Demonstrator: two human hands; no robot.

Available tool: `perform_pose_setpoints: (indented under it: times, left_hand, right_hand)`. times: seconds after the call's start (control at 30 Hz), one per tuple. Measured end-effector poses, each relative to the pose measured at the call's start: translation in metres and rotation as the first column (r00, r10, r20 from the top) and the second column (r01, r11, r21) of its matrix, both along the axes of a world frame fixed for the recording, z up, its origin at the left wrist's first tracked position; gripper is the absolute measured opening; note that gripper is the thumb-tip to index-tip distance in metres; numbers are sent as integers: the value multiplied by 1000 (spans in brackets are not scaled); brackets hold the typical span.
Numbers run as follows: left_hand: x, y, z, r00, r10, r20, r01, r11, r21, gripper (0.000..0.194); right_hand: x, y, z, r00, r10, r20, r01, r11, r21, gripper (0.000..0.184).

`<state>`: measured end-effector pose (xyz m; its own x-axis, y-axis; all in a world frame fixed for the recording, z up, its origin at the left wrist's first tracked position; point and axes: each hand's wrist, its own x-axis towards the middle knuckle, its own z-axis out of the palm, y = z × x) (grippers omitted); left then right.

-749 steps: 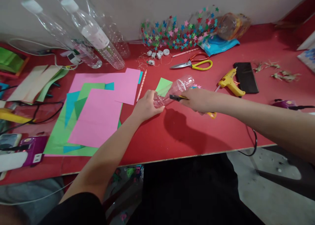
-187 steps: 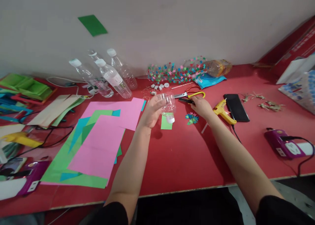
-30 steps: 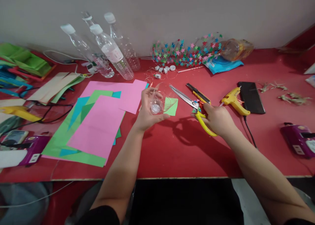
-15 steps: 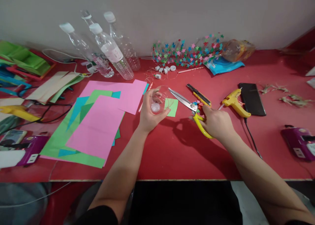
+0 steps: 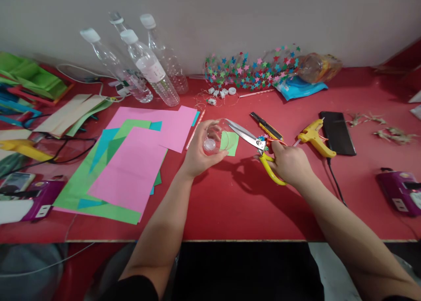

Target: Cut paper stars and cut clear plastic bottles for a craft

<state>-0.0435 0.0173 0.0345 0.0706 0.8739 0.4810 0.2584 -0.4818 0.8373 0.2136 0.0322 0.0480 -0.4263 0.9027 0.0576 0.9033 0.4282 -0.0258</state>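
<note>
1. head view: red table [image 5: 237,213] against grey wall [image 5: 230,11]; 4 clear bottles [image 5: 154,75] stand at back l.; star-dotted clear plastic [image 5: 251,70] lies along wall, blue packet [image 5: 301,89] by its r. end.
2. pink/green/blue sheets [image 5: 131,160] spread l. of l. hand; sm. green paper [image 5: 232,144] flat on table, partly behind the held piece.
3. cutter [image 5: 267,126] lies just beyond r. hand; glue gun [image 5: 316,138] to its r., beside blk phone [image 5: 338,133]. few sm. stars [image 5: 262,138] partly hidden by scissors.
4. l. hand [image 5: 200,154]: fingers half curled in a c-shape, holding clear plastic piece [image 5: 217,135], thumb on near side.
5. r. hand [image 5: 291,163]: fingers closed round handles of scissors [image 5: 245,135]; yellow loop shows, other one mostly hidden. blades close together, pointing l. + away.
6. clear plastic piece sits btwn l. thumb + fingers, whitish round end low; scissor tips at its far r. rim, can't tell if touching.
</note>
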Motion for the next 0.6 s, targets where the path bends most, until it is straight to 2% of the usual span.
perform_pose_setpoints:
  times: [0.17,0.33,0.47,0.6]
  left_hand:
    - [-8,-1,6,998,-61,-18,60,998,-24,66]
    - [-16,2,4,996,-92,-1,92,995,-42,68]
    - [-11,5,-4,999,-14,40,12,999,45,68]
    - [2,7,-16,988,144,53,-148,986,80,69]
  right_hand:
    - [2,2,-4,1000,22,-17,-21,1000,15,59]
    - [3,4,-5,1000,11,1,-11,998,58,64]
    - [0,3,-1,1000,-27,4,27,998,62,68]
    - [-4,-2,3,998,-55,25,55,998,1,66]
